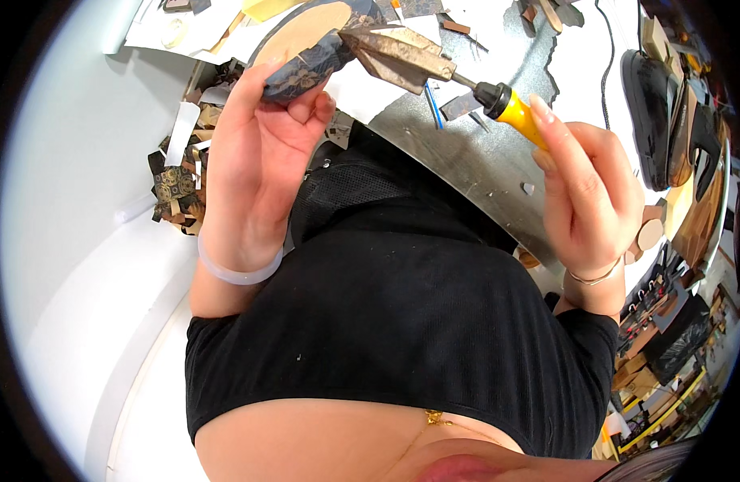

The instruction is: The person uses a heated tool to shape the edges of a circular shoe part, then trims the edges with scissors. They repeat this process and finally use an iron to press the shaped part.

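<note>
Up at the top of my view, well above the black shirt [402, 305], I have the left hand [261, 153] closed on a dark blue, flower-patterned curved piece with a flat tan face [310, 71]. The thumb is on its near side and the fingers curl under it.

I have the right hand [591, 189] pinching the yellow and black handle [521, 116] of a tool with a long, worn, grey metal head [402, 56]. A thin metal rod joins the two.

What matters most for steering is how the tip sits by the blue edge. The tool lies on a slant: handle low on the right, tip high on the left. The blue piece is up and left of the right hand's grip, past the far end of the tool. The left hand is much nearer to it. The tip looks right at the piece's right end, but from far away I can't tell if it presses or just hangs close. Behind them is the shiny grey metal table top [498, 165].
</note>
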### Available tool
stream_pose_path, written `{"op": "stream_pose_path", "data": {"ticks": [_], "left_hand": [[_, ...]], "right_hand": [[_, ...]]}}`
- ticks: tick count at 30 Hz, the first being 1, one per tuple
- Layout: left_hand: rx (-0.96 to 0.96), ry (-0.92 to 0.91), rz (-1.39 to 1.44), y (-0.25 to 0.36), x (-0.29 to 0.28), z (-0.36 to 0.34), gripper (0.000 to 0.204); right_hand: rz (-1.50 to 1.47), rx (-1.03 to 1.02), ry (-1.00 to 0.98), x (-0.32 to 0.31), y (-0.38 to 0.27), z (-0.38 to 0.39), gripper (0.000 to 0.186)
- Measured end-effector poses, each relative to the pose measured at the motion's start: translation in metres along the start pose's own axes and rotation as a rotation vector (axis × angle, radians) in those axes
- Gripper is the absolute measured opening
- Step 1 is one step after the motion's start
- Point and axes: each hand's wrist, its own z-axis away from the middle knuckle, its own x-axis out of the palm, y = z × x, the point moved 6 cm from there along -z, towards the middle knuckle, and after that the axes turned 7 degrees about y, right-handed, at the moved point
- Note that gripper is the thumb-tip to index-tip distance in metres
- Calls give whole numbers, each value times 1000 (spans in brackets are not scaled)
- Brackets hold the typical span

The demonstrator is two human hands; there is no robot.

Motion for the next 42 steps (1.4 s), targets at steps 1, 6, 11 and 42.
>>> {"op": "stream_pose_path", "data": {"ticks": [1, 6, 11, 42], "left_hand": [[4, 3, -11, 0, 1, 0, 23], [23, 29, -36, 2, 4, 3, 22], [114, 107, -133, 4, 10, 9, 25], [159, 120, -216, 6, 4, 8, 26]], "right_hand": [[12, -13, -6, 0, -1, 1, 50], [47, -69, 2, 3, -4, 2, 53], [73, -64, -29, 3, -7, 3, 54], [-13, 96, 43, -6, 11, -3, 42]]}}
